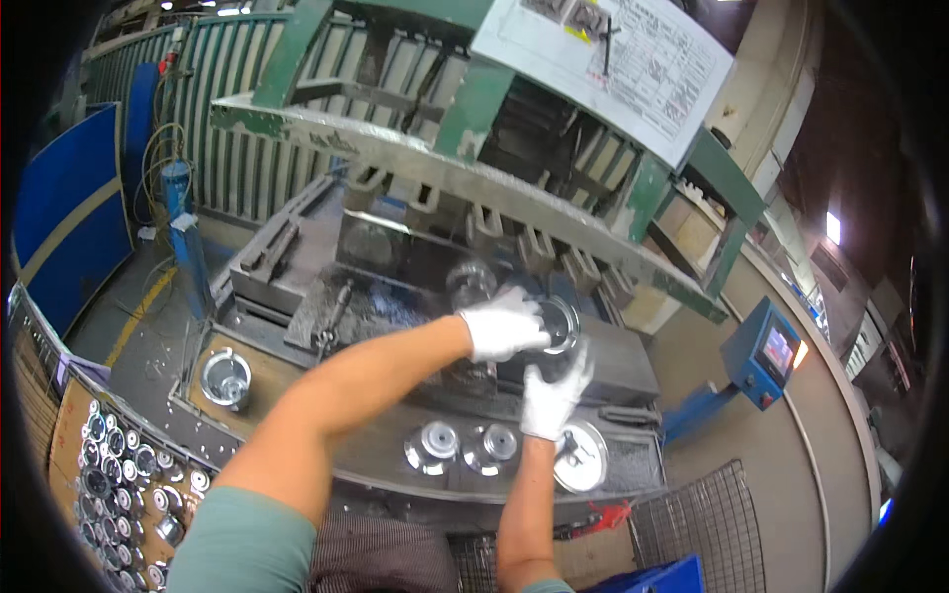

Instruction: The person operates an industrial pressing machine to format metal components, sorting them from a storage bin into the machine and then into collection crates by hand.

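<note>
A shiny round metal cup (561,324) is tilted above the press bed. My left hand (502,327), in a white glove, reaches across from the left with its fingers closed on the cup's left side. Just below the cup is my right hand (556,393), also gloved; its thumb and blurred fingers are apart, close to the lower rim. Whether it touches the rim I cannot tell. Behind my left hand, another round metal part (471,283) sits at the press tooling. Two flanged metal cups (436,447) (492,448) stand on the front ledge.
A metal cup (226,380) stands at the ledge's left end, and a round metal dish (579,457) lies at its right. Many finished-looking metal parts (124,484) cover a board at lower left. The green press frame (474,109) spans overhead. A blue control box (763,354) stands right.
</note>
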Available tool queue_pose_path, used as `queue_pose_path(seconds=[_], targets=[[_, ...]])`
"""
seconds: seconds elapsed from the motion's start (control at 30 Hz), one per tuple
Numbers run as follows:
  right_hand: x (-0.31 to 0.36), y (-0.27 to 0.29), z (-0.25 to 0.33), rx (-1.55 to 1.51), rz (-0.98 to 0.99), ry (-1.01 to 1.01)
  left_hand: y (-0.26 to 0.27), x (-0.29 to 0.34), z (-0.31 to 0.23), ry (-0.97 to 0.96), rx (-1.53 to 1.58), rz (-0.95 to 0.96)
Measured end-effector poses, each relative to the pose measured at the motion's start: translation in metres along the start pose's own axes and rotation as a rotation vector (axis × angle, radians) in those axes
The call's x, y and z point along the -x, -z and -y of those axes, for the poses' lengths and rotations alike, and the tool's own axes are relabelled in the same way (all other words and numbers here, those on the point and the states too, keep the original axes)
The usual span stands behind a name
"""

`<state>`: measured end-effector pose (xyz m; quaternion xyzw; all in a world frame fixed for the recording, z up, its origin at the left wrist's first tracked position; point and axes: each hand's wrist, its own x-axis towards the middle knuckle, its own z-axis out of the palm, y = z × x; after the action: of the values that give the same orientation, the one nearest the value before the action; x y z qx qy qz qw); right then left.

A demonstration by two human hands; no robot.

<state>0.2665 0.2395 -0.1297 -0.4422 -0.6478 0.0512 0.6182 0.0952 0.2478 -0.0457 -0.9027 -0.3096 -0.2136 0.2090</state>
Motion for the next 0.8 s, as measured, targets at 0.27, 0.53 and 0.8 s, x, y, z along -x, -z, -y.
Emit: queue_pose_path(seconds=[0.27, 0.53, 0.8], targets=[[0.016, 0.084, 0.077, -0.391, 0.692, 0.098, 0.06, 0.106, -0.138, 0.718, 0.789, -0.407], [0.068, -0.018, 0.187, -0.193, 0.809, -0.033, 0.105, 0.216, -0.081, 1.148, 0.737, -1.004], [0.091, -0.05, 0.204, 0.213, 1.18, 0.395, 0.054, 0.18, 0.075, 1.574, 0.727, -0.773]])
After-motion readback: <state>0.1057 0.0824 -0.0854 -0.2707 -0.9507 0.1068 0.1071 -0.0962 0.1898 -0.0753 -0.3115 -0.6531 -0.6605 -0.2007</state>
